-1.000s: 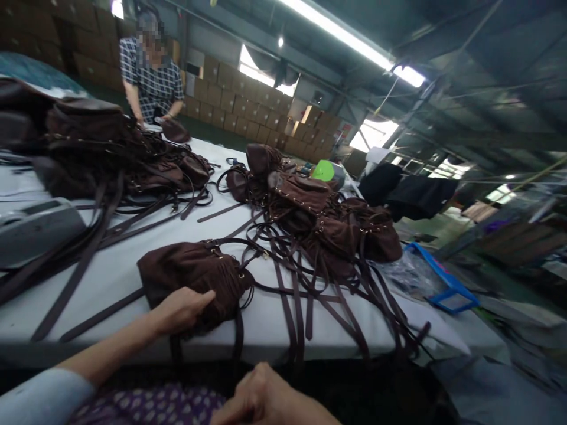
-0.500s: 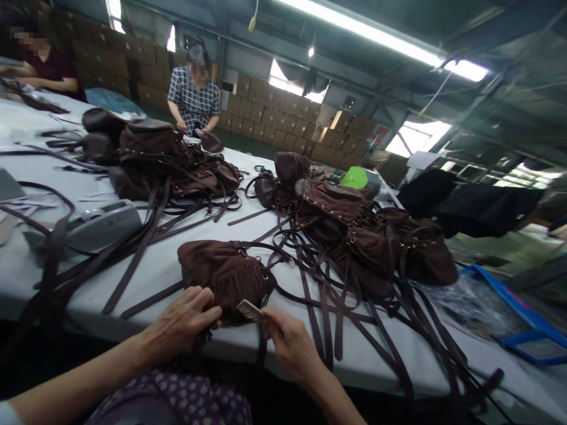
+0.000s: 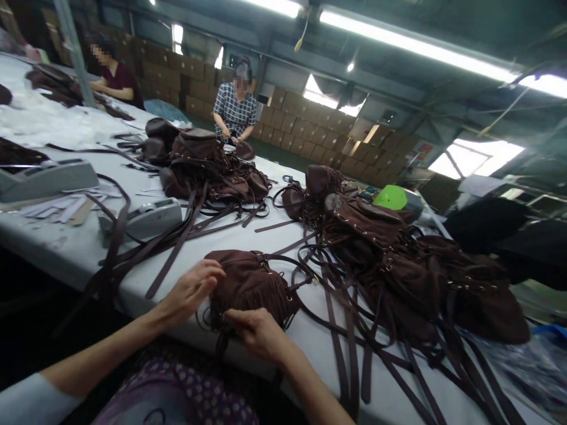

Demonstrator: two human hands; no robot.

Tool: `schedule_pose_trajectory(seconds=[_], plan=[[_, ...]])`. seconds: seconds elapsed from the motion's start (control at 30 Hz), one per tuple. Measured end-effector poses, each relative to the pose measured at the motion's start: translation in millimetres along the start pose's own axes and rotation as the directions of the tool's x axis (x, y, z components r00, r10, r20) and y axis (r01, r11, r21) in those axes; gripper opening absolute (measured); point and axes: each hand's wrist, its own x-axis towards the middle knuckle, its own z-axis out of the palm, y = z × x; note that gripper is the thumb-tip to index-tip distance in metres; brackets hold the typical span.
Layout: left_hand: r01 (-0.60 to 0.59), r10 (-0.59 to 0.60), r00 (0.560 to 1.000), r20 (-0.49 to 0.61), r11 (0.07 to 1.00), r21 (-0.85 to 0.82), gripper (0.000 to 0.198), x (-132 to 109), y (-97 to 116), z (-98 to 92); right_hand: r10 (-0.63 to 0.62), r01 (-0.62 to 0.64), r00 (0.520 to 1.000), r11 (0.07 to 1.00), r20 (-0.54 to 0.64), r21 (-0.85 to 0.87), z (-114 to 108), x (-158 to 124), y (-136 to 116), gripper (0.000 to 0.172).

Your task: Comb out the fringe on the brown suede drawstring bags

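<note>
Right hand point(image 3: 259, 333) covers bag's point(image 3: 254, 283) near part; pinching or not, cannot tell. Left hand point(image 3: 195, 289) loosely spread beside bag. Bare table point(image 3: 239, 239) behind; straps point(image 3: 351, 354) crowd right.

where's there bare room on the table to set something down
Bare white cloth-covered table shows between the dark brown fringed bag and the flat brown strap left of it, narrowing back between the left brown-bag heap and right brown-bag heap. Crowded: right foreground, where straps tangle.

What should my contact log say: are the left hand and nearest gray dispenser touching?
Apart. The head view shows tablecloth and a dark strap between the left hand and gray dispenser.
</note>
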Motion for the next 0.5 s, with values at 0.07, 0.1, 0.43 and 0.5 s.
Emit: schedule_pose_trajectory(seconds=[0.07,0.1,0.43,0.5], plan=[[0.234,-0.236,0.947,-0.216,0.972,-0.037,0.045,4,-16,4.3,0.011,-0.011,1.0,0.999,0.006,0.032,2,-3,1,0.031],[0.315,-0.319,0.913,-0.254,0.947,-0.056,0.053,6,-24,9.6,0.017,-0.017,1.0,0.999,0.013,0.043,3,-4,1,0.031],[0.39,-0.388,0.853,-0.348,0.918,-0.067,0.047,50,-54,44.8,-0.078,0.032,0.956,0.986,0.282,0.162,47,-26,-25,0.016],[0.358,-0.344,0.873,-0.346,0.933,-0.025,0.042,67,-59,37.4,-0.089,0.017,0.941,0.976,0.327,0.217,58,-37,-27,0.01]])
